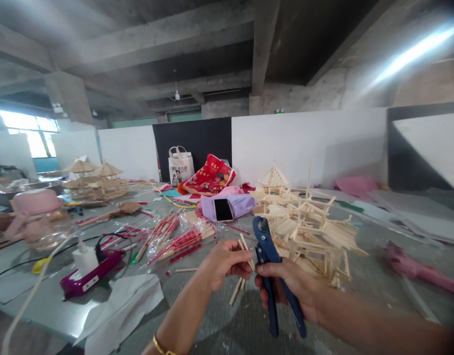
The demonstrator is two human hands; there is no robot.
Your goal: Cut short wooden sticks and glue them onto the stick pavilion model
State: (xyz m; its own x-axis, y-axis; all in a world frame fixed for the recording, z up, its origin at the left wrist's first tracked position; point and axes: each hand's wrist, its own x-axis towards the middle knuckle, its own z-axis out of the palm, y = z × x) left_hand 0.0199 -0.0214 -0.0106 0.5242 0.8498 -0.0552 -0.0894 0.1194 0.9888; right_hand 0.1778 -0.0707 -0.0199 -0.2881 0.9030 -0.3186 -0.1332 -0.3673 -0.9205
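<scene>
My left hand (pixel 223 264) is closed on a few thin wooden sticks (pixel 244 268), held upright over the grey table (pixel 227 325). My right hand (pixel 289 283) grips the blue cutting pliers (pixel 269 266), with the jaw end pointing up beside the sticks. The two hands almost touch. Just behind the pliers stands a model building of wooden sticks (pixel 308 222) with a pointed roof. Packs of chopsticks with red wrappers (pixel 175 239) lie to the left of my hands.
A phone (pixel 223 209) rests on purple cloth. A magenta power strip (pixel 89 271) with a white charger, white paper (pixel 119 308), a pink-lidded jar (pixel 38 217) and more stick models (pixel 97 182) are at left. A pink tool (pixel 419 268) lies at right. Bags stand by the white wall.
</scene>
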